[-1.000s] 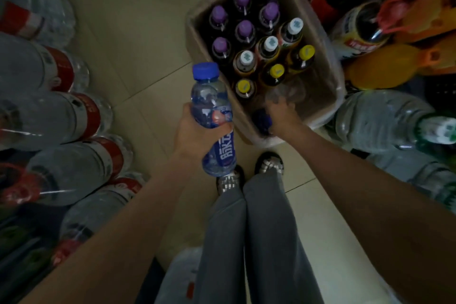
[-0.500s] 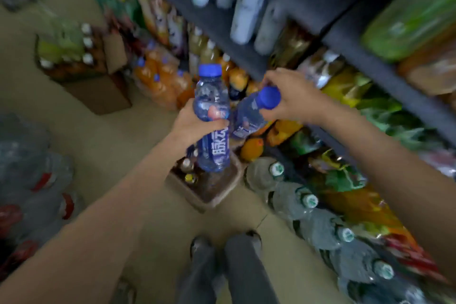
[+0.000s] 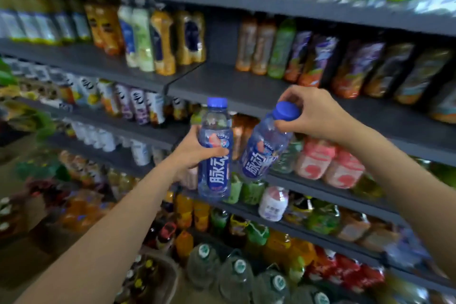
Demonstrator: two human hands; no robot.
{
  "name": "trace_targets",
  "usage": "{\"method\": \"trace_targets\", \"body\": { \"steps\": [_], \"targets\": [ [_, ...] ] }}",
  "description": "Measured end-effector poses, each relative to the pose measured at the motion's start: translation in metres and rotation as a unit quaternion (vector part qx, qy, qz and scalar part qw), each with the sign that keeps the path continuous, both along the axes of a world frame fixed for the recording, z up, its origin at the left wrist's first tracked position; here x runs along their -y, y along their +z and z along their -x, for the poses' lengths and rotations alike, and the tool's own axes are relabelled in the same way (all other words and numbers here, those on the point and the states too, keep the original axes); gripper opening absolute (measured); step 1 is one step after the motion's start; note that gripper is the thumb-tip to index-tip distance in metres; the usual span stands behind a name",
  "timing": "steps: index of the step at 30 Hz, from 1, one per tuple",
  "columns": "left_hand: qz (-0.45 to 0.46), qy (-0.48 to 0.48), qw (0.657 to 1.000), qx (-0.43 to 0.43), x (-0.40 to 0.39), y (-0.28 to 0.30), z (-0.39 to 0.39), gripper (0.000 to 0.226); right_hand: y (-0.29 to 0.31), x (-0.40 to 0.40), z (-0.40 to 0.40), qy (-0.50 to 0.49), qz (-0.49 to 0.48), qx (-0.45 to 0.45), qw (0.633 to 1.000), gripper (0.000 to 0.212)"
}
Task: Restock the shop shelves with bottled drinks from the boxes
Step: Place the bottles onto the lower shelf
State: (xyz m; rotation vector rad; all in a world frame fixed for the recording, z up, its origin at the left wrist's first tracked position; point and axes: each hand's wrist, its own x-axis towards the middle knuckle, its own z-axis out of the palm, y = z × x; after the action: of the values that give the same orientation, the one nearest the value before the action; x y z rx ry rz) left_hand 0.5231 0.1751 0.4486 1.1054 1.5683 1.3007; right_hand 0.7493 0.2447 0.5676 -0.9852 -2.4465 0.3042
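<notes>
1. In front of the dark grey metal shop shelves [image 3: 229, 86], head view: the left hand [image 3: 191, 153] grips a clear plastic bottle with blue cap and blue label [image 3: 214, 155] round its middle, fingers curled about the body, bottle upright.
2. The right hand [image 3: 313, 112] pinches the blue cap of a second, matching clear plastic bottle [image 3: 262, 150], fingers curled over the top; this bottle hangs tilted, base toward the left one. The two bottles are just beside each other, apart.
3. Both bottles are held in the air before the middle shelves, not yet on any board.
4. At the bottom edge, a cardboard box of capped bottles [image 3: 153, 276] stands on the floor beside large clear water jugs [image 3: 234, 276].
5. Step in hand, as judged: carrying two bottles up to a shelf. The next move calls for finding the matching row or a bare stretch of shelf and standing each bottle upright.
6. Against the frame half a second ago: the view has swung up from the floor to the shelves, and both hands are raised; grips unchanged.
</notes>
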Motion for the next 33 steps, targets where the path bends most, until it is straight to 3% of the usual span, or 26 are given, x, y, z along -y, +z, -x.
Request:
{"method": "trace_targets", "body": {
  "steps": [4,6,12,20,23,31,33],
  "targets": [
    [-0.052,-0.046,0.997,-0.039,-0.023,0.032,-0.133,0.056,0.032,0.012,-0.142,-0.077,0.019,-0.019,0.997,0.029],
    [-0.066,-0.077,0.992,-0.072,-0.032,0.042,-0.203,0.063,0.043,0.019,-0.21,-0.121,0.023,-0.006,0.992,0.03],
    [-0.119,-0.163,0.973,-0.115,-0.073,0.074,-0.38,0.063,0.039,0.026,-0.379,-0.202,-0.021,0.084,0.976,0.043],
    [-0.172,-0.265,0.928,-0.2,-0.14,0.107,-0.559,0.078,0.062,0.018,-0.547,-0.352,-0.064,-0.043,0.933,0.036],
    [-0.188,-0.262,0.925,-0.202,-0.166,0.11,-0.604,0.093,0.069,-0.006,-0.581,-0.383,-0.119,-0.054,0.914,0.036],
    [-0.211,-0.151,0.945,-0.199,-0.249,0.106,-0.625,0.071,0.086,-0.07,-0.632,-0.404,-0.199,-0.109,0.886,0.04],
    [-0.193,-0.149,0.95,-0.196,-0.265,0.106,-0.63,0.077,0.083,-0.084,-0.637,-0.402,-0.19,-0.108,0.889,0.041]
  ]
}}
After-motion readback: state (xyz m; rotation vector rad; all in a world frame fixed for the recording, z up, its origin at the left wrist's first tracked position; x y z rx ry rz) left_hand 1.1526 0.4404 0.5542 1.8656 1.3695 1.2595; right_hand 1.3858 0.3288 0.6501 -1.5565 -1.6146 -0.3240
